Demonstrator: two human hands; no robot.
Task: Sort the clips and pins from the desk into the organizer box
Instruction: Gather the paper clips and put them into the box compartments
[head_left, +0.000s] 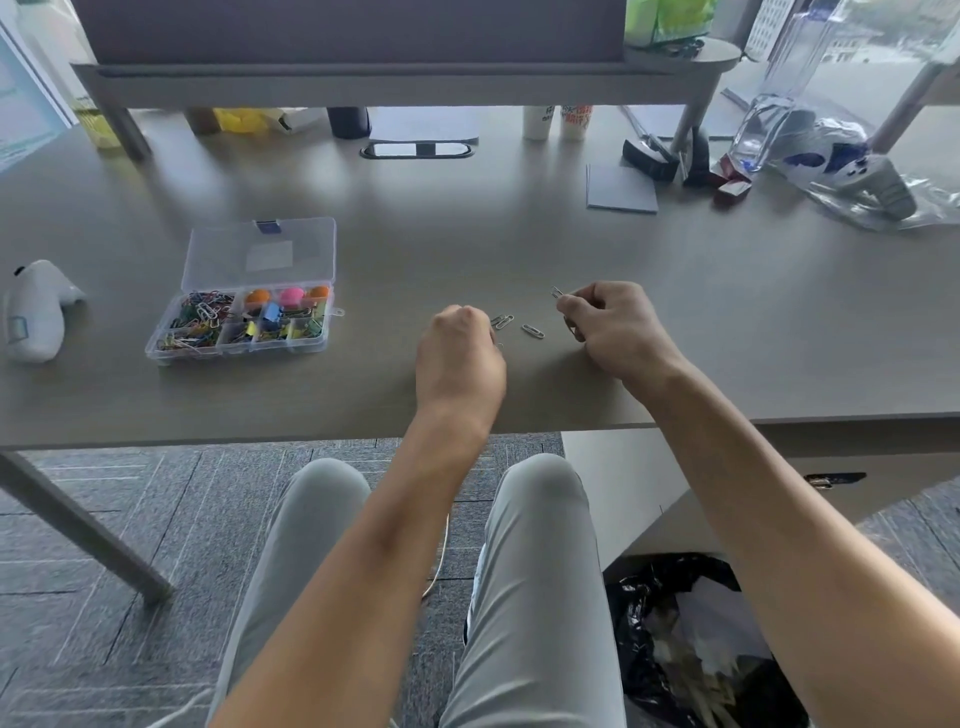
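A clear plastic organizer box (156, 345) stands open on the desk's left, its lid tilted back; its compartments hold coloured paper clips, binder clips and round-headed pins. Silver paper clips (503, 320) and one more paper clip (533, 331) lie on the desk between my hands. My right hand (615, 327) pinches a silver paper clip (557, 292) at its fingertips and seems to hold more in the palm. My left hand (460, 353) is curled in a fist beside the loose clips; a bit of wire shows at its edge, but what it holds is hidden.
A white device (34, 309) lies at the far left. Grey pads (621, 188), a black stapler-like tool (652, 156) and plastic bags (841, 166) sit at the back right. Cups and bottles line the rear under a shelf (395, 78). A bin with a black bag (685, 639) stands below.
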